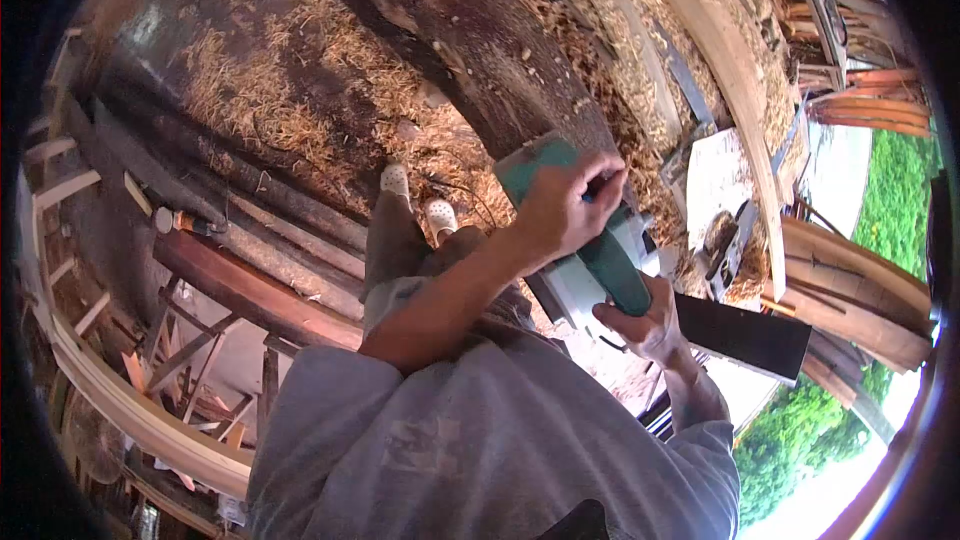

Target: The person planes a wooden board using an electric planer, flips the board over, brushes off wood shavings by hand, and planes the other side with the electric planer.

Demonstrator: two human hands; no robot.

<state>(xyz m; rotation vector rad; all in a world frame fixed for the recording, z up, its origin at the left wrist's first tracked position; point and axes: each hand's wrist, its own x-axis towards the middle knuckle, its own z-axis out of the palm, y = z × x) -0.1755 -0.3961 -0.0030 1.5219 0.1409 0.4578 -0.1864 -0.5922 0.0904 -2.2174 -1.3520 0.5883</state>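
A green electric planer point(615, 270) with a grey metal body is between my hands, at the middle right. My left hand point(575, 202) is closed over its front part, the fingers curled on top. The fingers of my right hand point(645, 322) wrap around the rear green handle. A long dark flat plate point(745, 338) with a pale edge sticks out to the right beyond my right hand; I cannot tell whether it belongs to the planer. Past the planer's front end, a thick dark slab of wood point(490, 45) runs up and to the left.
Curly wood shavings point(270, 70) cover the floor. Long pale boards point(690, 10) lie at upper right, with stacked timber point(850, 290) on the right. A reddish beam point(255, 285) and a curved pale wooden frame point(130, 420) are on the left. My shoes point(395, 180) stand near the slab.
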